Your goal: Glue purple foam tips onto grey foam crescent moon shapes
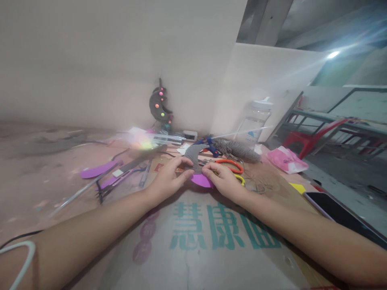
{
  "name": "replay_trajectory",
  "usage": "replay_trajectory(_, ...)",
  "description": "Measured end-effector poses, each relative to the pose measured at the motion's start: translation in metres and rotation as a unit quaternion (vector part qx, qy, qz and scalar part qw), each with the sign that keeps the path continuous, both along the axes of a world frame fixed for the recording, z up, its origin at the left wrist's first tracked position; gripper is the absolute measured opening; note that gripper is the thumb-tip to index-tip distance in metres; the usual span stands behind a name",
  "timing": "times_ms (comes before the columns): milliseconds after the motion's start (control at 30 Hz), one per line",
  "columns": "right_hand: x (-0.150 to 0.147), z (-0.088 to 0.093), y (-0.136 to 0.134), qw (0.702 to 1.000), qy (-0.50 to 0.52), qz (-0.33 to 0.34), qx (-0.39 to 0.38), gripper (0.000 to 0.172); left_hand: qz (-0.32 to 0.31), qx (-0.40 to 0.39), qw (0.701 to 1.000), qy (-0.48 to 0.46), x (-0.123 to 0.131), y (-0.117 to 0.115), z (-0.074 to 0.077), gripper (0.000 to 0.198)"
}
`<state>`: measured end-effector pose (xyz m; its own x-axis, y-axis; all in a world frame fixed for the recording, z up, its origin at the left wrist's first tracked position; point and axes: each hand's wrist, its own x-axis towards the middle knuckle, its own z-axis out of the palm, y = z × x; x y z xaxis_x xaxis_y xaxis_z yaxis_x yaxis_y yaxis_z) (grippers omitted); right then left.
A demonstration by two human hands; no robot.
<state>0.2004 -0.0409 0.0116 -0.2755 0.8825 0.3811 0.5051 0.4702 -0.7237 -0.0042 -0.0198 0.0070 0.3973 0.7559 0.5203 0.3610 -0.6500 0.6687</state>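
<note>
Between my two hands is a grey crescent-shaped piece (195,157), with a purple sheet (202,181) showing along its lower end. My left hand (172,177) pinches it at the left edge, thumb and fingertips close together. From the other side, my right hand (223,179) grips the right edge with thumb and index finger. Whether the purple sheet is joined to the grey piece cannot be made out. Just behind my right hand lie orange-handled scissors (231,164) and a yellow handle (241,179). A bundle of grey yarn (237,150) rests farther back.
Under my hands lies a cardboard sheet (193,262) with green lettering. To the left are a purple cutout (99,169) and a clear stick (80,195). A grey crescent ornament with coloured balls (159,105) stands at the wall. A bottle (254,121), pink bag (286,160) and phone (338,211) are right.
</note>
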Motion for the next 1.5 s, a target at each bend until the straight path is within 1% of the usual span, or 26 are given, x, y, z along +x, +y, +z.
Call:
replay_trajectory(133, 0.000, 0.001, 0.000, 1.000, 0.016, 0.000, -0.012, 0.031, 0.015, 0.008, 1.000, 0.007, 0.001, -0.001, 0.001, 0.017)
replay_trajectory(233, 0.000, 0.001, -0.001, 0.999, 0.031, 0.001, -0.022, 0.037, 0.014, 0.011, 1.000, 0.003, 0.001, 0.000, 0.001, 0.018)
replay_trajectory(333, -0.001, 0.002, -0.002, 0.999, 0.031, 0.006, -0.030, 0.028, 0.009, 0.007, 1.000, -0.001, 0.000, 0.000, 0.001, 0.020)
replay_trajectory(433, -0.002, 0.003, -0.003, 0.999, 0.029, -0.005, -0.040, 0.019, 0.011, 0.011, 1.000, 0.005, -0.001, 0.000, 0.001, 0.023)
replay_trajectory(533, -0.003, 0.003, -0.004, 0.997, 0.040, -0.010, -0.063, 0.021, 0.010, 0.023, 1.000, 0.002, -0.001, 0.000, 0.000, 0.028)
replay_trajectory(633, -0.003, 0.001, -0.002, 0.994, 0.072, -0.009, -0.083, 0.025, 0.014, 0.020, 1.000, -0.009, -0.001, 0.001, 0.000, 0.030)
replay_trajectory(800, 0.002, -0.006, 0.004, 0.991, 0.115, -0.032, -0.063, 0.023, 0.010, -0.045, 0.996, -0.074, 0.000, 0.005, 0.001, 0.034)
replay_trajectory(1000, 0.001, -0.002, 0.001, 0.994, 0.085, -0.051, -0.040, 0.021, -0.003, -0.112, 0.993, -0.043, 0.003, 0.006, 0.005, 0.028)
replay_trajectory(1133, -0.001, 0.001, -0.001, 0.996, 0.055, -0.062, -0.017, 0.020, 0.018, -0.084, 0.996, -0.029, 0.003, 0.003, 0.005, 0.023)
replay_trajectory(1233, -0.001, 0.001, -0.001, 0.997, 0.043, -0.062, -0.008, 0.019, 0.008, -0.071, 0.997, -0.027, 0.003, 0.001, 0.008, 0.023)
replay_trajectory(1367, -0.001, 0.001, -0.001, 0.997, 0.053, -0.060, -0.010, 0.018, 0.004, -0.058, 0.998, -0.026, 0.003, -0.001, 0.012, 0.025)
replay_trajectory(1500, -0.001, 0.001, -0.002, 0.996, 0.063, -0.063, -0.013, 0.019, 0.016, -0.067, 0.997, -0.040, 0.002, 0.003, 0.009, 0.026)
